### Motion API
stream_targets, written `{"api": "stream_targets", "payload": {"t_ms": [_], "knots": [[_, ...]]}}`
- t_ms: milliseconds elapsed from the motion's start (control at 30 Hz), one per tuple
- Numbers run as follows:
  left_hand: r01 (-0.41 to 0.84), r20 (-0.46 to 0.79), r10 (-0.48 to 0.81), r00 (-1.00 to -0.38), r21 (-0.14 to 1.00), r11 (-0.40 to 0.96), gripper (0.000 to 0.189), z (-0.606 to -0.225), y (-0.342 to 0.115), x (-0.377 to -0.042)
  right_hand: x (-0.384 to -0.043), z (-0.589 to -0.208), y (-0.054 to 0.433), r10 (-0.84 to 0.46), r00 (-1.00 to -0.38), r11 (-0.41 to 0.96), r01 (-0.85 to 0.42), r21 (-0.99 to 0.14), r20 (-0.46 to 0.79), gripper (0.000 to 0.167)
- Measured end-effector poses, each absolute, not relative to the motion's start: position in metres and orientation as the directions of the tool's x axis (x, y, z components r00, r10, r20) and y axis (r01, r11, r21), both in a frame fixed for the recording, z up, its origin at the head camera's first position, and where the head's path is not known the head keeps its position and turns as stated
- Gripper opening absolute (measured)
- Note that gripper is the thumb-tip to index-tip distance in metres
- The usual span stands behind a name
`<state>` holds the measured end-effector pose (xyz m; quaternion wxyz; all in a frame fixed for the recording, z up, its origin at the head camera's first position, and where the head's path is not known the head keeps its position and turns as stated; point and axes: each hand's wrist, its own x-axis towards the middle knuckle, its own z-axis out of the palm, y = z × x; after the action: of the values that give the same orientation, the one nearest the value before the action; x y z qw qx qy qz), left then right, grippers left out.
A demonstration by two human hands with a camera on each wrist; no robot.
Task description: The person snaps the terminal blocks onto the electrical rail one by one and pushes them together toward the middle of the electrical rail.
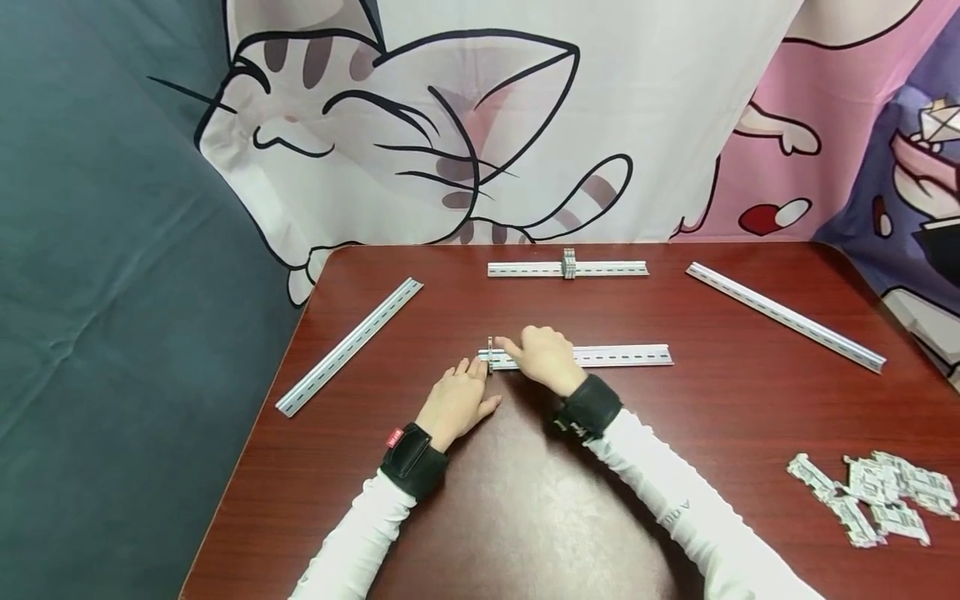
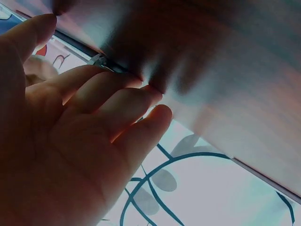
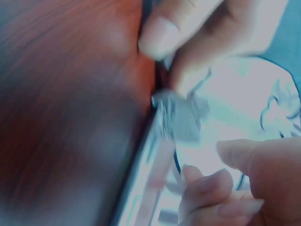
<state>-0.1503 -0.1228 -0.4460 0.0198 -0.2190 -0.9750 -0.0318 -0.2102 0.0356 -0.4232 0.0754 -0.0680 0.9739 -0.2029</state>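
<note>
Head camera shows a slotted DIN rail (image 1: pixel 626 356) lying on the brown wooden table (image 1: pixel 517 500), with a thin clip-on terminal block (image 1: pixel 491 355) standing across its left end. The left hand (image 1: pixel 457 398) has its fingers straight, the fingertips close to this block at the near left side; whether they touch it, I cannot tell. The right hand (image 1: pixel 547 358) is over the rail, to the right of the block. In the right wrist view, blurred, its fingers are loosely bent, the thumb stands apart from them, and the block lies beyond their tips.

As for writing, the red tag (image 1: pixel 394 437) on the left wristband (image 1: pixel 414 461) carries pale letters too small to read. The right white sleeve (image 1: pixel 675 500) has dark lettering, also not readable. At the near right lies a pile of pale terminal blocks (image 1: pixel 873 483), whose markings are too small to read.
</note>
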Motion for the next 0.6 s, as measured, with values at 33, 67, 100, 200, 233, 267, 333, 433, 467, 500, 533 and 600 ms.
{"api": "stream_targets", "payload": {"t_ms": [33, 67, 100, 200, 233, 267, 333, 433, 467, 500, 533, 600], "knots": [[0.424, 0.054, 0.421, -0.905, 0.053, 0.904, 0.059, -0.446, -0.123, -0.150, -0.209, -0.422, 0.045, -0.162, -0.980, 0.907, -0.101, -0.409, -0.118, 0.053], [0.422, 0.058, 0.419, -0.906, 0.049, 0.905, 0.058, -0.446, -0.123, -0.150, -0.208, -0.420, 0.054, -0.159, -0.980, 0.907, -0.097, -0.409, -0.119, 0.052], [0.421, 0.064, 0.418, -0.906, 0.046, 0.906, 0.057, -0.446, -0.123, -0.151, -0.206, -0.419, 0.065, -0.154, -0.980, 0.907, -0.091, -0.411, -0.124, 0.050], [0.420, 0.075, 0.417, -0.906, 0.038, 0.907, 0.056, -0.448, -0.124, -0.150, -0.200, -0.419, 0.098, -0.144, -0.980, 0.913, -0.078, -0.400, -0.137, 0.046], [0.419, 0.077, 0.416, -0.906, 0.037, 0.907, 0.056, -0.448, -0.124, -0.150, -0.197, -0.419, 0.109, -0.143, -0.978, 0.915, -0.073, -0.397, -0.151, 0.045], [0.418, 0.078, 0.415, -0.907, 0.035, 0.908, 0.056, -0.448, -0.124, -0.149, -0.194, -0.419, 0.120, -0.145, -0.977, 0.916, -0.071, -0.396, -0.159, 0.043], [0.411, 0.084, 0.408, -0.909, 0.033, 0.911, 0.057, -0.448, -0.124, -0.149, -0.188, -0.418, 0.142, -0.152, -0.973, 0.915, -0.072, -0.397, -0.175, 0.041], [0.399, 0.089, 0.395, -0.914, 0.033, 0.916, 0.057, -0.447, -0.125, -0.148, -0.177, -0.412, 0.174, -0.156, -0.967, 0.915, -0.064, -0.398, -0.203, 0.040], [0.396, 0.089, 0.392, -0.916, 0.032, 0.918, 0.057, -0.446, -0.125, -0.148, -0.173, -0.410, 0.185, -0.158, -0.965, 0.916, -0.065, -0.396, -0.208, 0.039], [0.392, 0.089, 0.388, -0.917, 0.034, 0.919, 0.057, -0.446, -0.125, -0.149, -0.168, -0.408, 0.196, -0.155, -0.965, 0.919, -0.062, -0.389, -0.212, 0.038], [0.390, 0.088, 0.386, -0.918, 0.037, 0.920, 0.057, -0.446, -0.126, -0.149, -0.164, -0.405, 0.207, -0.152, -0.964, 0.923, -0.058, -0.381, -0.219, 0.038], [0.387, 0.087, 0.383, -0.920, 0.042, 0.921, 0.058, -0.447, -0.126, -0.149, -0.156, -0.401, 0.230, -0.141, -0.961, 0.930, -0.046, -0.365, -0.239, 0.038]]}}
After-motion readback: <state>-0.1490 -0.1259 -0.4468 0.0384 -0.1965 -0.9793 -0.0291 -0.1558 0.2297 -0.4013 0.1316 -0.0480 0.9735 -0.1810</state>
